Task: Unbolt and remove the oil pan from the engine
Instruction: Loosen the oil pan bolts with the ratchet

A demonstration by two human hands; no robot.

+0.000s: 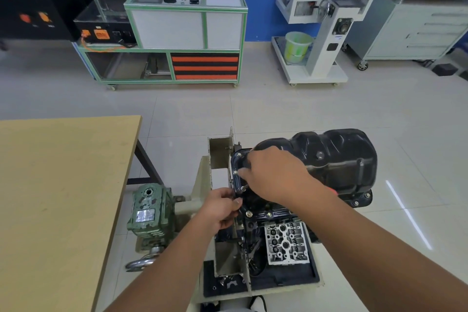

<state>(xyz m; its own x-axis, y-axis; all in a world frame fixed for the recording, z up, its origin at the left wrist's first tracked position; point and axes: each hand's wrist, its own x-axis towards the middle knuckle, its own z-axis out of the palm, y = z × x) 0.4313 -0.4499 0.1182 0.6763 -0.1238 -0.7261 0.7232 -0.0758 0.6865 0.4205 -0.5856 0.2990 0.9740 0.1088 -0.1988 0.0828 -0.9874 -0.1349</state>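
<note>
Both hands (273,175) curled at oil pan (336,159) flange.

**Surfaces at the engine stand**

Glossy black painted metal on the oil pan (336,157), with bright bare-metal bolt heads (249,213) along its flange. Chipped, worn green paint over the cast gearbox (149,213). Matt, smooth pale wood on the tabletop (58,185). Polished, reflective floor tiles (329,109). Dull silver cast metal on the cylinder head (286,243).
</note>
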